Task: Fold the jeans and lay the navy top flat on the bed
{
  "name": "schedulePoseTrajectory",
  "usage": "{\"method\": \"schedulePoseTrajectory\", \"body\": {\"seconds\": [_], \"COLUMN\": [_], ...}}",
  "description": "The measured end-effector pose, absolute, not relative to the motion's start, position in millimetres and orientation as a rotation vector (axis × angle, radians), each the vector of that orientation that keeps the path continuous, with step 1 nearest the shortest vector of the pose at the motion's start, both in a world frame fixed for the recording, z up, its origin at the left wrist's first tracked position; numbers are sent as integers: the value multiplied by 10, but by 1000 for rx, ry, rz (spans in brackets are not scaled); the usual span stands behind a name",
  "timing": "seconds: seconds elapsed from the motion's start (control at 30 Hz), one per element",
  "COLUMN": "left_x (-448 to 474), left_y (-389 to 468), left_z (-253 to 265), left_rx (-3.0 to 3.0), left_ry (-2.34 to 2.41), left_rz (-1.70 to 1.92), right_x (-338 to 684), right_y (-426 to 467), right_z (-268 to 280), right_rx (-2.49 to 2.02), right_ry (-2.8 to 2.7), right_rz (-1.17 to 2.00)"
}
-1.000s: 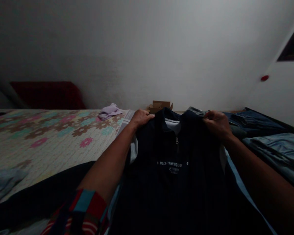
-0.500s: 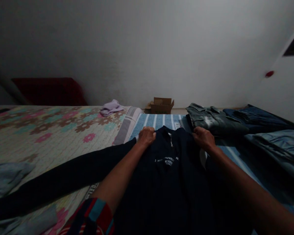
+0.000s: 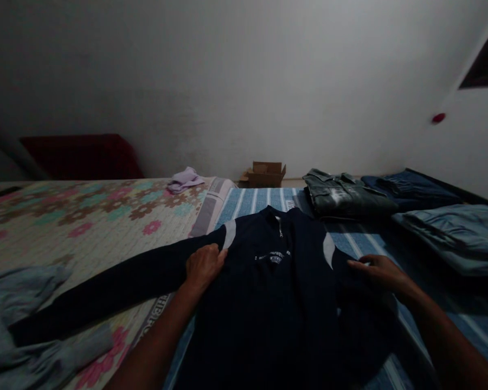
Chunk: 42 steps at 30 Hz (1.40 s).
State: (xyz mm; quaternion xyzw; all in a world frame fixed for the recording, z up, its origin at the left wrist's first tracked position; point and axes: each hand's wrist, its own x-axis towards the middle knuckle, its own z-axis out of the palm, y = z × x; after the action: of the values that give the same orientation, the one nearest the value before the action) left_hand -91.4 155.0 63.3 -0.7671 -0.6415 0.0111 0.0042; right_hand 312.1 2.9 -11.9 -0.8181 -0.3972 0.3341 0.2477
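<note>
A dark navy sweatshirt (image 3: pixel 264 292) with a short neck zip, white chest lettering and pale shoulder patches lies spread out in front of me. Its sleeve on the left stretches out over the flowered bedding. My left hand (image 3: pixel 205 265) is closed on the cloth near the top of that sleeve, just below the pale patch. At the other sleeve, my right hand (image 3: pixel 378 271) pinches the fabric between thumb and fingers. The lower part of the sweatshirt is very dark, so its folds hardly show.
Flowered bedding (image 3: pixel 106 233) covers the left, blue striped bedding (image 3: pixel 250 200) the middle and right. Folded clothes lie at right: a dark green jacket (image 3: pixel 345 195), dark jeans (image 3: pixel 415 189), light blue jeans (image 3: pixel 459 233). Grey clothing (image 3: pixel 20 303), a lilac cloth (image 3: pixel 185 180) and a cardboard box (image 3: pixel 266 176) also show.
Both hands have left the shoulders near the collar and moved outward and toward me, down to the sleeve tops. The pale shoulder patches now show, and the sweatshirt lies flatter.
</note>
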Motion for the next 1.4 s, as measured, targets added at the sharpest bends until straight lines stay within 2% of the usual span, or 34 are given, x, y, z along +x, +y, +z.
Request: {"method": "schedulePoseTrajectory", "body": {"seconds": [0.1, 0.2, 0.3, 0.43, 0.53, 0.6, 0.73, 0.87, 1.0, 1.07, 1.17, 1.33, 1.4], "left_x": [-977, -993, -994, -1007, -1032, -1057, -1132, -1186, -1173, -1158, -1153, -1196, -1213], "left_y": [1455, 1379, 1319, 1273, 1264, 1262, 1253, 1234, 1215, 1211, 1222, 1274, 1282], "left_z": [629, 584, 517, 462, 435, 405, 320, 253, 202, 180, 175, 261, 293], "left_rx": [-2372, -2378, -2420, -2452, -2508, -2523, -2500, -2563, -2589, -2595, -2576, -2496, -2494], "left_ry": [-2101, -2143, -2147, -2168, -2157, -2178, -2305, -2365, -2416, -2419, -2429, -2496, -2489], "left_rz": [57, 91, 122, 104, 36, -12, -131, -323, -521, -574, -582, -562, -569], "right_x": [2982, 2919, 3037, 3317, 3398, 3360, 3190, 3037, 2851, 2781, 2807, 3106, 3194], "right_y": [-53, -59, -25, 84, 209, 266, 157, -197, -418, -437, -446, -543, -569], "right_z": [-115, -19, 225, 614, 711, 643, 364, 145, 16, 3, 129, 629, 764], "right_rx": [-2120, -2062, -2126, -2228, -2253, -2210, -2083, -2089, -1789, -1722, -1898, -2414, -2462], "right_ry": [-1016, -999, -1100, -1151, -1089, -1059, -736, -518, -431, -510, -804, -1075, -1066], "right_rz": [1046, 937, 592, -103, -249, -110, 383, 555, 910, 953, 704, -291, -545]}}
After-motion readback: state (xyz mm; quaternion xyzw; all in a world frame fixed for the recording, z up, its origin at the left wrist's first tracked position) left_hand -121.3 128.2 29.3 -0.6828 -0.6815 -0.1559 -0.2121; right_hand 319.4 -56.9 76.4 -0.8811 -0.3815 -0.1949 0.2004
